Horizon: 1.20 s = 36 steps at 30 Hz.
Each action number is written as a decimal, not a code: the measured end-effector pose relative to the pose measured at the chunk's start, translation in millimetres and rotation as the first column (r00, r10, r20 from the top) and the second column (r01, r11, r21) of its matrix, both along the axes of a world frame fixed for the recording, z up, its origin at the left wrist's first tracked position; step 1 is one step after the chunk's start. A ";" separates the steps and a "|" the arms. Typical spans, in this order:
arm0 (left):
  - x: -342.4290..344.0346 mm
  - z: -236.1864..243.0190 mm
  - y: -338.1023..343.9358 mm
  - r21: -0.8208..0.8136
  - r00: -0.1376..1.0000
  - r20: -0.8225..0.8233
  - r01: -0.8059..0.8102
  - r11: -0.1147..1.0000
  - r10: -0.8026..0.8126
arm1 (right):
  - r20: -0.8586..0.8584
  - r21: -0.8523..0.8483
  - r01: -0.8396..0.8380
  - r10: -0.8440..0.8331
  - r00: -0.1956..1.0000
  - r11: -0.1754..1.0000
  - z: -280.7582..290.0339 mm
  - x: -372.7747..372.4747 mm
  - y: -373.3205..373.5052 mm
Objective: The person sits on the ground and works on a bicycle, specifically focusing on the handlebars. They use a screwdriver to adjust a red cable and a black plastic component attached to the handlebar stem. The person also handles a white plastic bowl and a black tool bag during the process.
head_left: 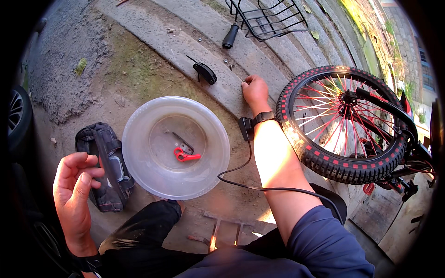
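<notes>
My right hand (254, 92) is closed at the concrete slats, its fingertips on something small I cannot make out, right of a black folding multi-tool (205, 72). My left hand (75, 194) is raised by a dark zipped bag (106, 176), fingers loosely curled and apart, holding nothing. Between my arms a translucent plastic basin (139, 125) holds a red plastic part (185, 156) and a flat metal piece (183, 141). Beyond the multi-tool lie a black cylindrical grip (231, 36) and small washers (225, 61).
A bicycle wheel (292, 148) with red spokes lies at the right, attached to its frame. A black wire basket (266, 16) sits at the top. A car tire (19, 139) is at the far left. A metal frame (217, 227) lies between my legs.
</notes>
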<state>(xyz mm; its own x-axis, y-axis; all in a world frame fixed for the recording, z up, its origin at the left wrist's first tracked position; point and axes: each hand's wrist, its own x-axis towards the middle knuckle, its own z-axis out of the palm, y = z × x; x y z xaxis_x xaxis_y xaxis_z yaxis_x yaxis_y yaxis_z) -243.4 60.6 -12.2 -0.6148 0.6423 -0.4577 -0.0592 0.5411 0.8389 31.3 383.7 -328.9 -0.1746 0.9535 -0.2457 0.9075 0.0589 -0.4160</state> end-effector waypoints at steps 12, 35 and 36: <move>0.2 2.4 -1.1 0.008 1.000 0.009 -0.002 1.000 0.002 | -0.593 -0.567 -0.159 -0.266 0.760 0.808 115.9 -47.5 -78.0; -5.3 -1.3 -8.1 -0.013 0.998 0.023 0.065 0.998 -0.065 | 0.004 0.023 0.259 -0.259 0.966 0.966 3.7 12.0 -5.0; -5.2 -1.7 -8.6 -0.019 0.998 0.024 0.062 0.998 -0.061 | 0.055 -0.044 0.256 -0.254 0.966 0.966 6.2 9.4 -4.0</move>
